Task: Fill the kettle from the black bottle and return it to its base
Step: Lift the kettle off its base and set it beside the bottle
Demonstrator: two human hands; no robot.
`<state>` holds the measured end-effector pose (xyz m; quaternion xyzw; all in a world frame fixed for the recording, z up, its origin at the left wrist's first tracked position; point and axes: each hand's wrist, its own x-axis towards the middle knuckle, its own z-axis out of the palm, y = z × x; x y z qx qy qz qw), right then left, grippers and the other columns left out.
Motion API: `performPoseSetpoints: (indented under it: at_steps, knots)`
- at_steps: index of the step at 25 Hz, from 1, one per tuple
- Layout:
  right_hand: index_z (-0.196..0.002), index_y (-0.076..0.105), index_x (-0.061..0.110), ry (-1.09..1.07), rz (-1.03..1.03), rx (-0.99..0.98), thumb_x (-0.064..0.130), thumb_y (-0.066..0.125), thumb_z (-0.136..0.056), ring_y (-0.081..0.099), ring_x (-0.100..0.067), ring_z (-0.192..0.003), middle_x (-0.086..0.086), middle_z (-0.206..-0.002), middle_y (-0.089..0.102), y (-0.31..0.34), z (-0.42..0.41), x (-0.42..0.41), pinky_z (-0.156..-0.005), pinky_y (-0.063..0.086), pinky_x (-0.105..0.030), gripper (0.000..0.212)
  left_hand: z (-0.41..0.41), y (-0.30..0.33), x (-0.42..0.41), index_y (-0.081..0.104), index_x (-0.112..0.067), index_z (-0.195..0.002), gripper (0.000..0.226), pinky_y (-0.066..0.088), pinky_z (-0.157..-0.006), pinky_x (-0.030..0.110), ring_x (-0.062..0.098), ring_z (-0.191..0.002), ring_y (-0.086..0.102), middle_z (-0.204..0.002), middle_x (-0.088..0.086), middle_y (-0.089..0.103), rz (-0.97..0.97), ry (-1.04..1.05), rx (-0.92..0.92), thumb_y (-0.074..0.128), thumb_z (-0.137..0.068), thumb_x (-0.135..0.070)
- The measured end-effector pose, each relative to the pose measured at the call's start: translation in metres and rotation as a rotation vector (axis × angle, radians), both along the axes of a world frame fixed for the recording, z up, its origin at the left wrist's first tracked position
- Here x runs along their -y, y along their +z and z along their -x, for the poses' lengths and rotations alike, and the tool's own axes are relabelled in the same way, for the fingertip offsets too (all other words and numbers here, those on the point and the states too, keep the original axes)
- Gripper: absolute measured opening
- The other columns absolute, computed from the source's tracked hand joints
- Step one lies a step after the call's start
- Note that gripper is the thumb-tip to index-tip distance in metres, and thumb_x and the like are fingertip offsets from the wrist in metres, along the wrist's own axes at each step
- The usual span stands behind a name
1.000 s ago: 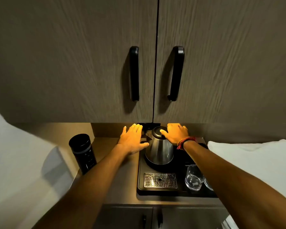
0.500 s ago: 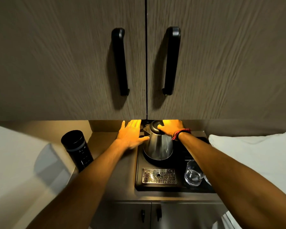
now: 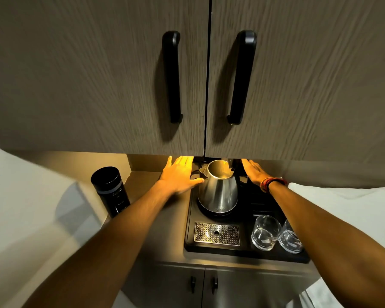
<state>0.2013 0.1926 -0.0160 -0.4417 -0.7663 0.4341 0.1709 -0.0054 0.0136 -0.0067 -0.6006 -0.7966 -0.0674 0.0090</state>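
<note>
The steel kettle [image 3: 218, 192] stands on its black base [image 3: 216, 214] at the back of a black tray [image 3: 189, 232]. Its lid is flipped up and the inside shows. My left hand [image 3: 179, 176] lies flat with fingers spread just left of the spout, the thumb touching the kettle's side. My right hand [image 3: 253, 172] is stretched out flat on the right, beside the raised lid and the handle, holding nothing. The black bottle [image 3: 110, 190] stands capped on the counter at the far left, apart from both hands.
Two clear glasses [image 3: 266, 232] and a metal drip grate [image 3: 217, 234] sit at the front of the tray. Upper cabinet doors with black handles [image 3: 172, 76] hang low over the kettle. White bedding [image 3: 347, 196] lies to the right, lower cabinet doors [image 3: 193, 283] below.
The kettle's lid has gone from closed to open. My right hand has come off the lid top and moved to the right of it. My left hand has stayed by the spout.
</note>
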Motion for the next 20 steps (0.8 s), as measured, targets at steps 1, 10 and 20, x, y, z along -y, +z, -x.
performPoseSetpoints:
  at_steps: [1, 10, 20]
  knots:
    - [-0.116, 0.060, 0.019, 0.001, 0.009, -0.041, 0.045, 0.027, -0.099, 0.054, -0.028, -0.116, -0.012, -0.131, 0.057, -0.002, -0.002, 0.001, -0.097, 0.035, -0.039, 0.045, 0.000, 0.001, 0.002, 0.014, -0.012, -0.157, 0.095, 0.005, -0.121, 0.055, 0.024, -0.151, 0.014, -0.163, 0.011, 0.020, 0.007, 0.004, 0.006, 0.044, -0.089, -0.071]
    - [-0.098, 0.062, 0.031, -0.144, -0.040, -0.256, 0.042, 0.030, -0.101, 0.053, -0.022, -0.107, -0.004, -0.117, 0.062, -0.009, -0.001, 0.012, -0.094, 0.035, -0.037, 0.034, -0.001, 0.002, 0.007, 0.010, -0.013, -0.158, 0.096, 0.002, -0.121, 0.053, 0.022, -0.152, 0.008, -0.165, 0.008, 0.014, 0.030, 0.030, 0.021, 0.046, -0.089, -0.070]
    - [-0.130, 0.054, 0.007, -0.142, 0.009, -0.145, 0.033, 0.034, -0.100, 0.047, -0.036, -0.126, -0.018, -0.142, 0.050, 0.028, 0.030, 0.021, -0.101, 0.036, -0.041, 0.044, 0.005, 0.017, 0.019, 0.020, -0.011, -0.155, 0.090, 0.011, -0.120, 0.052, 0.026, -0.149, 0.024, -0.161, 0.011, 0.028, -0.048, 0.063, 0.003, 0.048, -0.090, -0.066]
